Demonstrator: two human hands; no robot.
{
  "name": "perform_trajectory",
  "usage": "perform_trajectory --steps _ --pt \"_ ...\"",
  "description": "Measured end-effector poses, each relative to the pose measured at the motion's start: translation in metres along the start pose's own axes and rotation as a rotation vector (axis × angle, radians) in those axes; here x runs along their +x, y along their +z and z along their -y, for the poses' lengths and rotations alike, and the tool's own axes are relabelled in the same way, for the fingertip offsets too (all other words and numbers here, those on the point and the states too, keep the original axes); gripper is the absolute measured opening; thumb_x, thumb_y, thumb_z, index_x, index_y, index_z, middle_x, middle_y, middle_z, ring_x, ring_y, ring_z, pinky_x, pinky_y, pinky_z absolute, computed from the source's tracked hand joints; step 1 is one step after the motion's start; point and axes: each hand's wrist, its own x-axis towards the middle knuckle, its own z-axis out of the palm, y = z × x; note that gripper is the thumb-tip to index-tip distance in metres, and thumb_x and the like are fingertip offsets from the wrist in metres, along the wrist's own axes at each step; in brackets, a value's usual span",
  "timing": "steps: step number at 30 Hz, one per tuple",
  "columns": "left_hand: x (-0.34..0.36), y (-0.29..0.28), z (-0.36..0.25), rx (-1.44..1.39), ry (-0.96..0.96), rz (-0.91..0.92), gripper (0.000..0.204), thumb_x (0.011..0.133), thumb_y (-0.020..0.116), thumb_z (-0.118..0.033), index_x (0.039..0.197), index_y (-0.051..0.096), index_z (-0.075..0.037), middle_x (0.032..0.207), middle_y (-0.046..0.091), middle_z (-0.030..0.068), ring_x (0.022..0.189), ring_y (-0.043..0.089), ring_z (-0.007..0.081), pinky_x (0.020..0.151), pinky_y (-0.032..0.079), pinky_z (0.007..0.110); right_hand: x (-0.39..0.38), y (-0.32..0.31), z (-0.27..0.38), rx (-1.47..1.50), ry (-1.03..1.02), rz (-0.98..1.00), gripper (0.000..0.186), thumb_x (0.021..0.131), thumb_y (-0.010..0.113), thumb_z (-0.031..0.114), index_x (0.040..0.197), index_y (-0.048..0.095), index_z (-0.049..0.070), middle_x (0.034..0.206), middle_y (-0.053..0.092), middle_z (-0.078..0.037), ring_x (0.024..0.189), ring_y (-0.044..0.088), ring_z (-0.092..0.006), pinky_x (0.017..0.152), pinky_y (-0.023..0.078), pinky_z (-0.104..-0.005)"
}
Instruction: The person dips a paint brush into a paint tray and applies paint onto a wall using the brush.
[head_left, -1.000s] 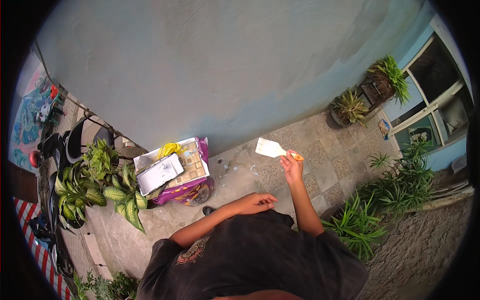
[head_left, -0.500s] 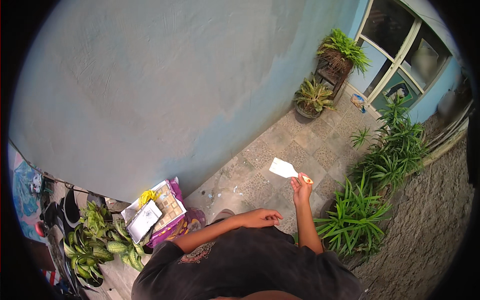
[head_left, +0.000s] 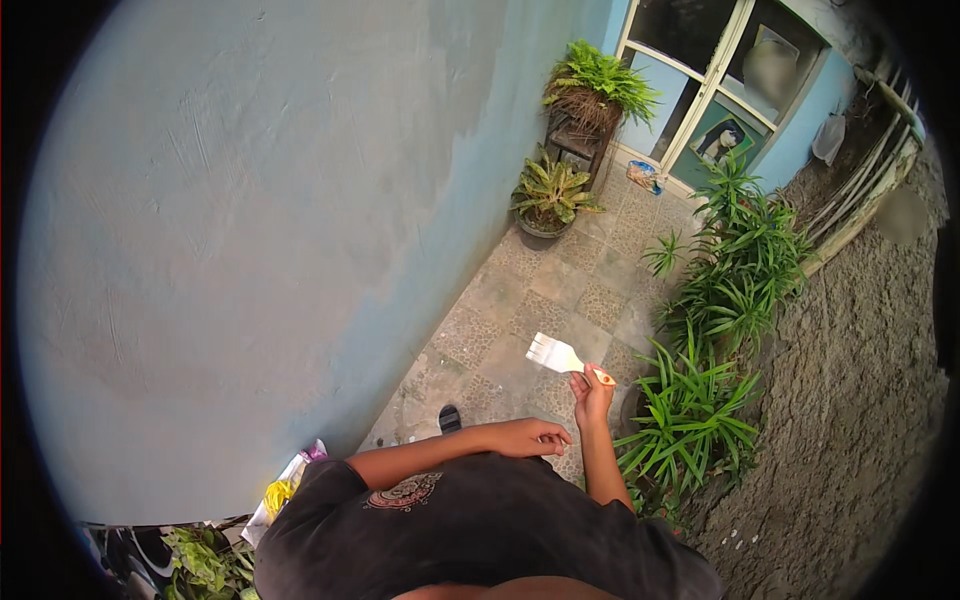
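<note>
A wide flat paintbrush [head_left: 557,354] with pale bristles and a light handle is in my right hand [head_left: 593,398], held above the tiled floor. Its bristle end points left toward the wall, and small gaps show between the bristles. The fingers of that hand close around the handle near its end. My left hand [head_left: 532,437] hangs in front of my dark shirt with loosely bent fingers and nothing in it. At my left stands the large wall [head_left: 270,220], grey over most of its face and light blue along its lower and far parts.
Potted plants [head_left: 545,205] and a fern [head_left: 595,88] on a stand line the wall's far end, near a glazed door [head_left: 700,95]. Leafy plants [head_left: 690,420] border the rough wall [head_left: 850,400] on the right. At lower left lies a yellow thing [head_left: 278,497] among plastic.
My view has turned left to right, so the door and plants sit further left. The brush has turned to show its bristles, still in my right hand. A sandalled foot has come into view.
</note>
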Motion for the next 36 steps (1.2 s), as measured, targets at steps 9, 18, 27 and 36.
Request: perform_trajectory --steps 9,18,27,36 --pt "0.004 -0.078 0.003 0.027 -0.032 0.089 0.038 0.106 0.054 -0.027 0.135 0.054 -0.003 0.115 0.067 0.0073 0.102 0.061 0.0136 0.092 0.049 0.03 0.058 0.041 0.012 0.12 -0.109 -0.097 0.028 0.093 0.071 0.013 0.116 0.058 0.004 0.104 0.068 -0.011 0.089 0.07 -0.0232 0.074 0.057 -0.0333" --pt "0.067 -0.124 0.015 -0.1 -0.024 0.083 0.037 0.102 0.06 -0.024 0.131 0.057 -0.001 0.098 0.066 0.0032 0.09 0.061 0.0097 0.081 0.049 0.027 0.109 0.032 0.02 0.172 -0.067 -0.185 0.026 0.093 0.072 0.012 0.113 0.059 0.005 0.1 0.069 -0.009 0.085 0.071 -0.0227 0.072 0.057 -0.0321" --pt "0.181 -0.171 -0.037 -0.041 -0.014 0.079 0.037 0.105 0.055 -0.026 0.134 0.055 -0.002 0.112 0.068 0.0069 0.103 0.062 0.013 0.092 0.05 0.03 0.21 0.027 0.124 0.145 -0.133 -0.11 0.022 0.093 0.071 0.012 0.11 0.059 0.005 0.098 0.069 -0.009 0.084 0.071 -0.0211 0.069 0.057 -0.0313" --pt "0.248 -0.205 -0.033 -0.021 -0.085 0.038 0.038 0.105 0.054 -0.025 0.135 0.055 -0.002 0.115 0.068 0.0078 0.104 0.062 0.013 0.093 0.049 0.03 0.293 0.041 0.193 0.155 -0.197 -0.01 0.018 0.094 0.069 0.008 0.108 0.06 0.002 0.094 0.07 -0.011 0.08 0.071 -0.0206 0.068 0.059 -0.0322"
